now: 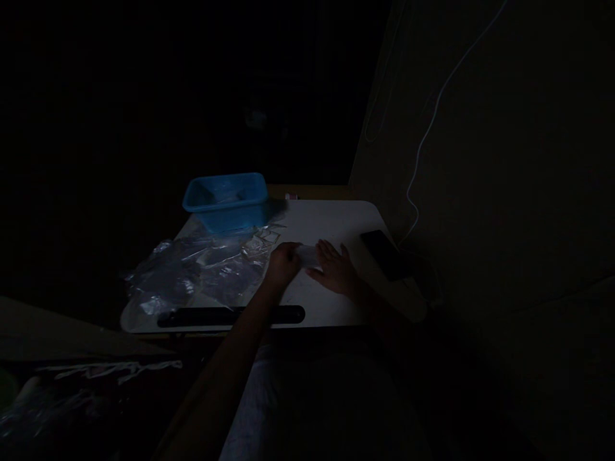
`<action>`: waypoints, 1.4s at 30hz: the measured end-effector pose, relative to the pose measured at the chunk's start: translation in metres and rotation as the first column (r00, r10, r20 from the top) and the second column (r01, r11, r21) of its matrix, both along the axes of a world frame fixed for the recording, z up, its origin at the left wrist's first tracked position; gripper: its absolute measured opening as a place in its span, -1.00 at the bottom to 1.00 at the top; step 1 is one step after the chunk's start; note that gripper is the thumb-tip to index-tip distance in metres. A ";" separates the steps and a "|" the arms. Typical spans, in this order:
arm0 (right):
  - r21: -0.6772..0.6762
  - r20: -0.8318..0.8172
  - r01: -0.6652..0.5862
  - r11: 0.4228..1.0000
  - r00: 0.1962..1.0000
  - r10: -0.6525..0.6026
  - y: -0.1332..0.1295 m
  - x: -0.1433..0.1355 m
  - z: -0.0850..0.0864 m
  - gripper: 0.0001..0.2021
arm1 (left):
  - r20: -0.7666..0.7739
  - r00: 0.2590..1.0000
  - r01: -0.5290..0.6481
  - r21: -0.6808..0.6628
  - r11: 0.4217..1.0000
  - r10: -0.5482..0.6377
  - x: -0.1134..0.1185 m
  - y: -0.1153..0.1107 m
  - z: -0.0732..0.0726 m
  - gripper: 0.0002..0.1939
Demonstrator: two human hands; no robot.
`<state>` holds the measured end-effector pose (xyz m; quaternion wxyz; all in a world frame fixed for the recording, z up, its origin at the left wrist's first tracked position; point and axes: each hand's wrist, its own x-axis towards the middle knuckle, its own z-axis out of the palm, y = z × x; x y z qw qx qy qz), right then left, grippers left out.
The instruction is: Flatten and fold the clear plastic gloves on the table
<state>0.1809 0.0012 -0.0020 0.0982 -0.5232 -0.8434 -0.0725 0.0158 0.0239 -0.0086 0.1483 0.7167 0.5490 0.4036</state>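
In dim light, my left hand (pixel 284 261) has its fingers closed on one end of a small, pale, see-through plastic piece (pixel 308 256), perhaps a little bag. My right hand (pixel 335 267) lies flat with fingers stretched out, its fingertips at the other end of that piece. Both hands are over the white table (pixel 331 221). Left of my left hand, small clear packets (pixel 262 240) lie beside a heap of crinkled clear plastic bags (pixel 192 272). Fine details are lost in the dark.
A blue plastic basin (pixel 230 218) stands at the table's back left with something pale inside. A dark phone (pixel 384 254) lies at the right, near a white cable (pixel 435 115) hanging along the wall. A black ledge strip (pixel 202 316) runs along the front edge.
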 end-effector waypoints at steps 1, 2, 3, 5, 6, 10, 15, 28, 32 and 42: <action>-0.004 0.005 0.003 1.000 1.000 -0.003 0.000 0.000 0.000 -0.32 | 0.006 1.000 -0.017 0.015 1.000 0.016 -0.001 -0.001 0.001 -0.63; -0.008 0.008 0.006 1.000 1.000 -0.006 0.000 -0.001 0.001 -0.31 | 0.008 0.999 -0.043 0.038 0.998 0.043 -0.001 -0.002 0.002 -0.64; -0.013 0.009 0.007 1.000 1.000 -0.006 0.000 -0.001 0.001 -0.30 | 0.002 0.998 -0.070 0.066 0.995 0.070 -0.001 -0.004 0.004 -0.64; -0.026 0.006 0.005 1.000 1.000 -0.005 -0.001 -0.001 0.001 -0.29 | -0.048 0.995 -0.083 0.136 0.987 0.090 -0.001 -0.008 0.007 -0.63; -0.031 0.001 0.006 1.000 1.000 -0.006 -0.001 -0.001 0.001 -0.28 | -0.102 0.993 -0.046 0.164 0.985 0.063 0.000 -0.010 0.009 -0.61; -0.032 -0.011 0.004 0.999 1.000 -0.004 -0.001 0.000 0.002 -0.30 | -0.425 0.886 0.244 0.086 0.966 -0.186 0.008 -0.019 0.016 -0.54; -0.058 -0.020 0.003 0.998 1.000 -0.004 0.001 0.000 0.001 -0.26 | -0.561 0.780 0.286 -0.072 0.955 -0.276 0.013 -0.019 0.012 -0.51; -0.033 -0.033 0.003 0.999 0.999 -0.005 -0.001 -0.001 0.002 -0.27 | -0.630 0.741 0.157 -0.172 0.972 -0.231 0.018 -0.016 0.011 -0.50; -0.039 -0.029 0.004 0.999 1.000 -0.005 -0.001 -0.001 0.002 -0.27 | -0.627 0.755 0.098 -0.180 0.979 -0.191 0.021 -0.020 0.015 -0.51; -0.049 -0.022 0.011 0.999 1.000 -0.012 -0.001 -0.002 0.003 -0.29 | -0.564 0.821 -0.034 -0.196 0.980 -0.084 0.025 -0.025 0.017 -0.50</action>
